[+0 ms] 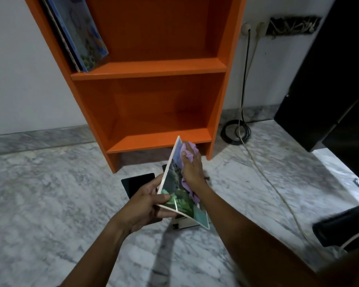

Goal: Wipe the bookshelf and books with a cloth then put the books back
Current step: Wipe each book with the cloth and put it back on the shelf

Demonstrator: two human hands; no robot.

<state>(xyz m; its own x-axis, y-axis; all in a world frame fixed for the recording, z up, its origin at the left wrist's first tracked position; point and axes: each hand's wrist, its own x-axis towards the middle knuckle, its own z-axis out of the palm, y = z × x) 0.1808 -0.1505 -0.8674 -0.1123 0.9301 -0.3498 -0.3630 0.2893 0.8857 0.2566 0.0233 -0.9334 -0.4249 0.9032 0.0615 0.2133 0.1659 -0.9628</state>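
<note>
Two bare forearms reach forward over the marble floor (50, 204). The left hand (145, 201) grips the near left corner of a thin picture book (174, 195); its thumb lies on the glossy cover and its fingers (164, 213) are curled under the lower edge, clamped on the book. The book is held in the air, tilted, its far corner pointing up toward the bookshelf and its near edge bent a little. The right hand (192, 166) lies on the cover with a lilac cloth (186, 151) bunched beneath it; its fingers are close together and bent over the cloth, pressing it against the book; more of the cloth hangs out below the wrist.

On the floor under the book lie a flat black item (137, 183), partly hidden by the left hand, and a white-edged book (182, 223), of which only a strip shows.

Just beyond stands the orange bookshelf (153, 67) against the pale wall; in its upper compartment a few thin books (79, 34) lean against the left side; the lower compartment shows only its orange boards.

To the right of the shelf a coiled black cable (235, 131) rests on the floor by the wall, and a white cable (278, 193) runs across the marble; both rise to wall sockets (247, 27). A black cabinet (330, 79) fills the far right; a blurred dark object (344, 224) sits at the right edge.
</note>
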